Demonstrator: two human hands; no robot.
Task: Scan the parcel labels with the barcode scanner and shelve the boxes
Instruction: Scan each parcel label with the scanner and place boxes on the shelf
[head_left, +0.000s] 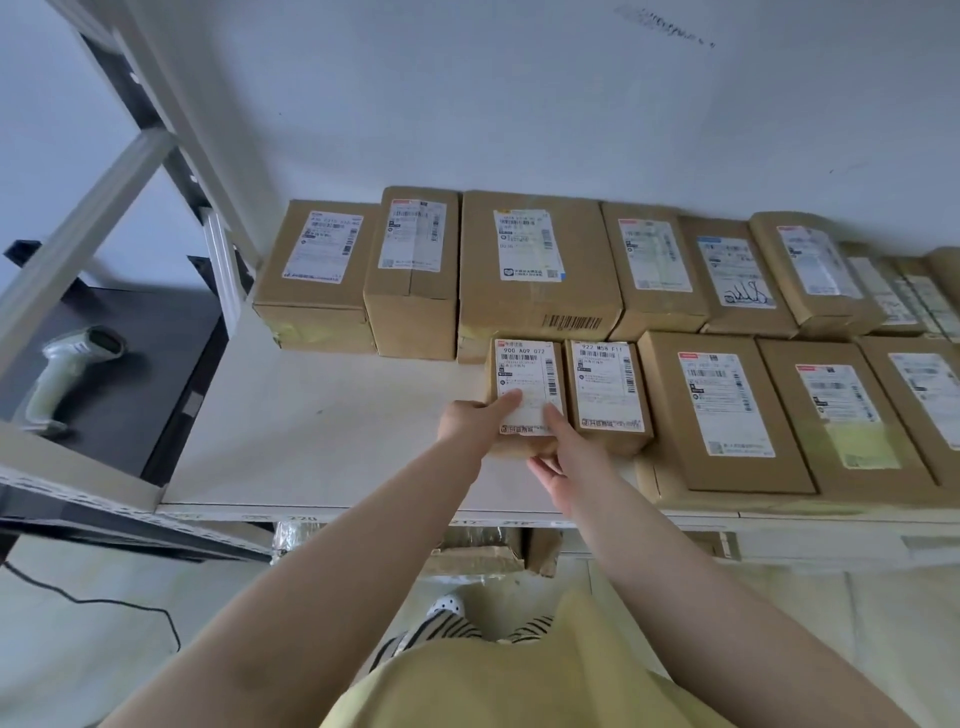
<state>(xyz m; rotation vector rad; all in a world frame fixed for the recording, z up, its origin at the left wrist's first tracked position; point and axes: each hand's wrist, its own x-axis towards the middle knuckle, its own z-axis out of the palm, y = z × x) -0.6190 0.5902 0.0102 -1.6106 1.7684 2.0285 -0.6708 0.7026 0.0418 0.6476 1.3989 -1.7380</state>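
White shelving (332, 447) against a pale wall carries the work, and you stand over it with both arms reached forward. Your left hand (475, 418) grips the near left corner of a small brown cardboard box with a white label reading 900 A09 072 (524, 387), thumb laid across the label. Your right hand (563, 460) holds the same box at its near right edge, index finger along the label and the other fingers curled under the front. The box sits on the shelf board, touching a similar small labelled box (608, 395) just to its right and close in front of a larger brown carton (535, 265) in the back row. More flat labelled parcels (727, 410) run on to the right of the small box. Well to the left of that box, the pale grey handheld barcode scanner (67, 374) lies on a dark surface (156, 353), untouched. You appear to be at the shelving step, seating this box in the front row. Next, square it against its neighbour, let go, and fetch another parcel and the scanner.
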